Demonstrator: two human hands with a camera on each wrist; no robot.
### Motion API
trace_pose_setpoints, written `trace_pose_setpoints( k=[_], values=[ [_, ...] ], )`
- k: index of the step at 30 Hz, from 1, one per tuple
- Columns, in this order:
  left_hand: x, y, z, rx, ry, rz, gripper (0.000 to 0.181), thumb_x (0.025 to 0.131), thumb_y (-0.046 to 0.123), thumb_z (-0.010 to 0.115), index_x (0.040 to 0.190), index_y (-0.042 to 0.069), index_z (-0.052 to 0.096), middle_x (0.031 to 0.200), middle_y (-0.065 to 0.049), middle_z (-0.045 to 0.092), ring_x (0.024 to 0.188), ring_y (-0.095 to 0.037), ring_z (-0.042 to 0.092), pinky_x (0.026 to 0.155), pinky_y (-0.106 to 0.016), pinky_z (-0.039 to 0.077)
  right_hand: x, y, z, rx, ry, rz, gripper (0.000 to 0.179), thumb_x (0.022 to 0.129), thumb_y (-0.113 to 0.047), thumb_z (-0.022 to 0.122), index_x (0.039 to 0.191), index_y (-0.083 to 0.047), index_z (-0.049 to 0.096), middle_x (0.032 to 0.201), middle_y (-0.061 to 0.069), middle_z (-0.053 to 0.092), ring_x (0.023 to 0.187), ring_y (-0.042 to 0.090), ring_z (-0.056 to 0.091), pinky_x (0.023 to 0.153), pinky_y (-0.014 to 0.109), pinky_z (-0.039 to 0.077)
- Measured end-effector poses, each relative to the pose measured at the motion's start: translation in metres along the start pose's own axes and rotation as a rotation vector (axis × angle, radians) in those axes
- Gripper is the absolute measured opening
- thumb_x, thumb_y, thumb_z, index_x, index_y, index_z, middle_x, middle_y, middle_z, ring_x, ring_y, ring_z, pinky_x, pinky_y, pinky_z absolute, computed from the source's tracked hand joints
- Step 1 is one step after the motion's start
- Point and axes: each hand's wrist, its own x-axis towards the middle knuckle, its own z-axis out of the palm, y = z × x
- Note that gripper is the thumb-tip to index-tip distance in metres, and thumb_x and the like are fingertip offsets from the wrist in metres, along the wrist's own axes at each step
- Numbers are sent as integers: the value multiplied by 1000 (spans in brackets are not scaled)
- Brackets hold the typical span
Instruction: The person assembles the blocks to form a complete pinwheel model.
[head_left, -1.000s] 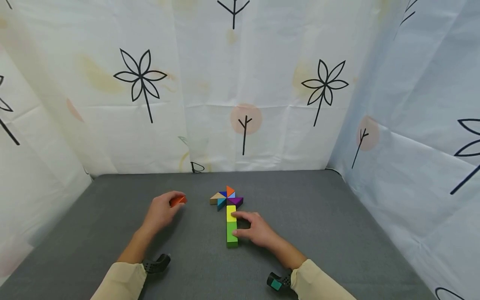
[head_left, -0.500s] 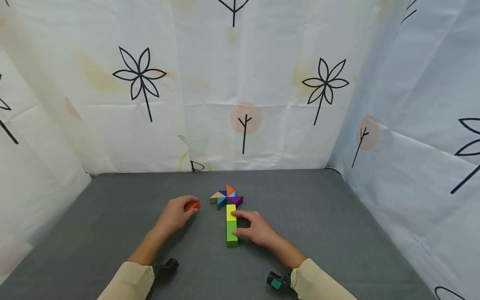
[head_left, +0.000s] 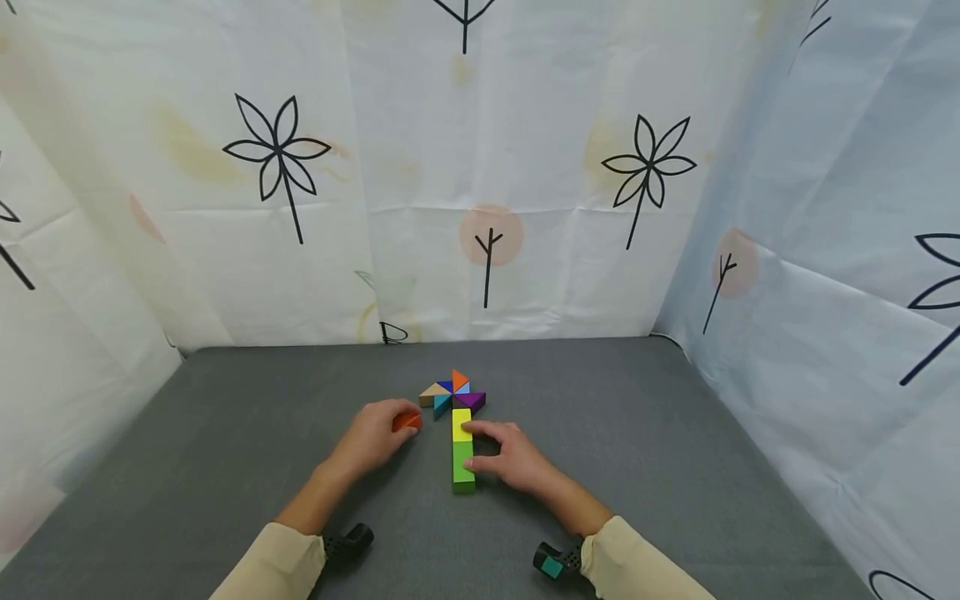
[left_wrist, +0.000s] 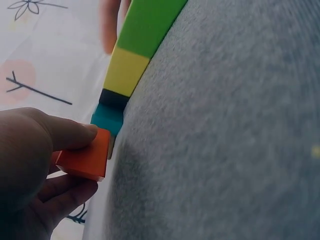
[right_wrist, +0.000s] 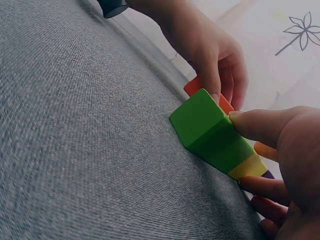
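Note:
My left hand (head_left: 378, 433) pinches an orange-red block (left_wrist: 85, 155) between thumb and fingers, just left of a row of blocks. In that row a yellow block (head_left: 459, 429) stands end to end with a green block (head_left: 460, 457). My right hand (head_left: 517, 458) touches their right side, thumb at the green one and index finger at the yellow one, spread apart. Beyond the yellow block, triangular blocks form a pinwheel: an orange triangle (head_left: 458, 381), a purple triangle (head_left: 471, 401), a teal triangle (head_left: 442, 406), a tan triangle (head_left: 431, 394) and smaller blue ones.
A grey cloth-covered table (head_left: 637, 433) lies under everything. White curtains (head_left: 420, 167) with flower and twig drawings hang behind it and at both sides. Each wrist wears a black strap with a camera, the left wrist camera (head_left: 352, 542) and the right wrist camera (head_left: 553, 562).
My left hand has moved right and slightly toward me with the orange-red block, closer to the row. The right hand has stayed at the yellow and green blocks.

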Motion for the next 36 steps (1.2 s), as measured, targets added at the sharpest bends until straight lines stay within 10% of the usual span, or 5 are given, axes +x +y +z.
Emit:
trace_pose_setpoints(
  k=[22, 36],
  values=[
    [2, 9, 14, -15, -58, 50, 24, 85, 21, 77, 108, 17, 71, 102, 3, 66, 85, -14, 56, 77, -39, 49, 0, -1, 1, -11, 15, -31, 51, 88, -28, 74, 135, -12, 59, 137, 5, 56, 125, 31, 42, 103, 54, 32],
    [-12, 1, -15, 21, -15, 77, 23, 87, 22, 76, 109, 18, 72, 95, 7, 64, 85, -14, 56, 75, -37, 49, 1, -1, 2, -7, 18, -1, 52, 87, -27, 74, 135, -13, 59, 137, 4, 55, 124, 30, 41, 102, 53, 33]
  ],
)
